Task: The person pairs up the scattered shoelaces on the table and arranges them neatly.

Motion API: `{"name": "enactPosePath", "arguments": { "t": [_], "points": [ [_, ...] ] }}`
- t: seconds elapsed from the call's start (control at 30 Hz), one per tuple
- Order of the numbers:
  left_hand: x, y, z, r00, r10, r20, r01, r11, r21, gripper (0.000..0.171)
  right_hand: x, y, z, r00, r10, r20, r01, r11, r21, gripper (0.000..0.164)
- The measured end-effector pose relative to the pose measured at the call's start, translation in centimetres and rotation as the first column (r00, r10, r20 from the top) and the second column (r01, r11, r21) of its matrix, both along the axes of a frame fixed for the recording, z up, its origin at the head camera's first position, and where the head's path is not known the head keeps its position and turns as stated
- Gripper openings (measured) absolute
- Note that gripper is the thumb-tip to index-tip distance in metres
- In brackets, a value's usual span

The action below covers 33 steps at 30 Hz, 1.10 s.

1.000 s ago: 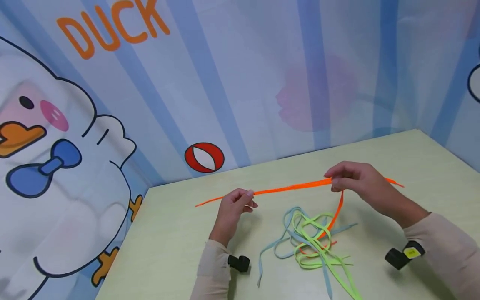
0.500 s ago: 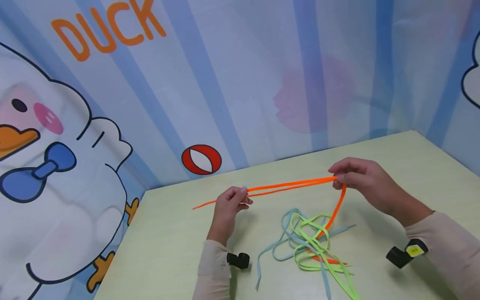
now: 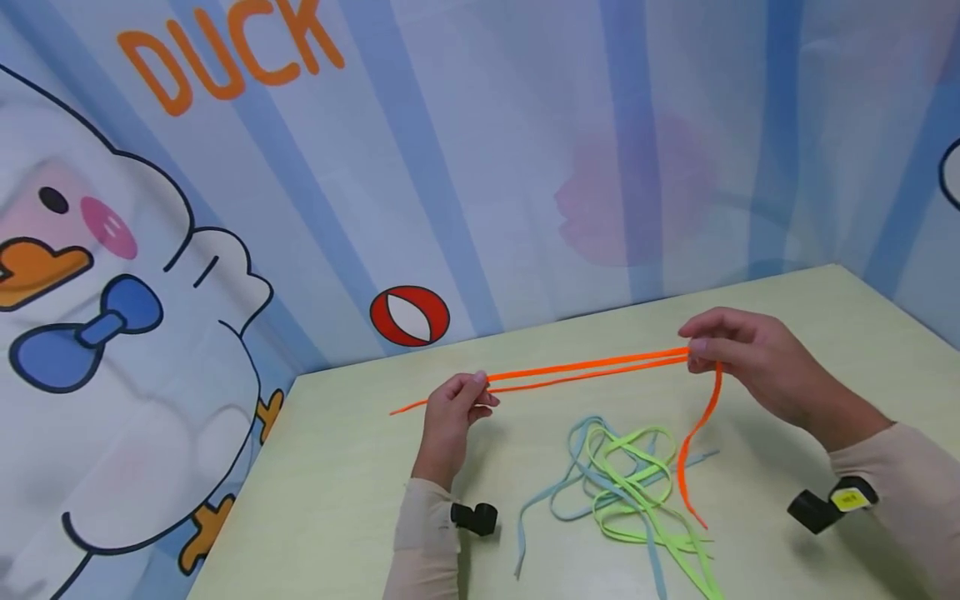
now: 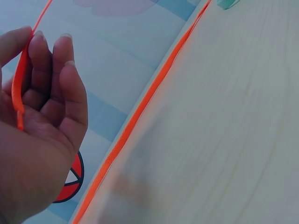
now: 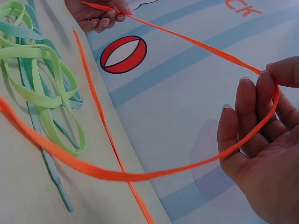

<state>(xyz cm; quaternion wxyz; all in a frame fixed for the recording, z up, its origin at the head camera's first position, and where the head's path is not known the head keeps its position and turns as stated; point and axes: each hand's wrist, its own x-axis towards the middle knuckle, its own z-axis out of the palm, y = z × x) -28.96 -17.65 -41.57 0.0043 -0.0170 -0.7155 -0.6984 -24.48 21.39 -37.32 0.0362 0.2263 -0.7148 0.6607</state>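
Observation:
An orange shoelace (image 3: 588,365) stretches between the two hands above the table. My left hand (image 3: 450,421) pinches it between thumb and index finger, and a short end sticks out to the left. My right hand (image 3: 757,358) pinches the lace too, its other fingers loosely bent. Two orange strands run side by side between the hands. From the right hand an orange tail hangs down in a curve. Below lie a tangled green shoelace (image 5: 35,98) and a pale blue shoelace (image 3: 655,567), overlapping each other. The left wrist view shows the orange lace crossing the left palm.
The pale wooden table (image 3: 330,483) meets a printed cloth backdrop (image 3: 510,167) with a duck and a red ball picture. Small black cameras (image 3: 474,520) are strapped to both wrists. The back edge runs just behind the hands.
My right hand has moved right and slightly up, drawing the orange tail out of the pile so that it hangs free. The two orange strands have spread apart. My left hand has shifted slightly left.

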Motion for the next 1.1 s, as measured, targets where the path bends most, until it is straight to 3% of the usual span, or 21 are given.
{"name": "enactPosePath", "arguments": {
  "t": [0.27, 0.57, 1.1],
  "points": [
    [-0.1, -0.1, 0.1, 0.999, 0.035, 0.032, -0.036, 0.999, 0.025, 0.043, -0.2, 0.8, 0.2, 1.000, -0.007, 0.028, 0.009, 0.999, -0.041, 0.016],
    [-0.2, -0.4, 0.2, 0.996, 0.069, 0.051, -0.072, 0.996, 0.059, 0.037, -0.7, 1.4, 0.0, 0.999, 0.035, 0.038, -0.029, 0.989, -0.145, 0.022],
    [-0.1, -1.1, 0.1, 0.990, 0.124, 0.061, -0.131, 0.984, 0.120, 0.031, -1.0, 2.0, 0.1, 0.995, -0.078, 0.061, 0.082, 0.994, -0.077, 0.015]
  ]
}}
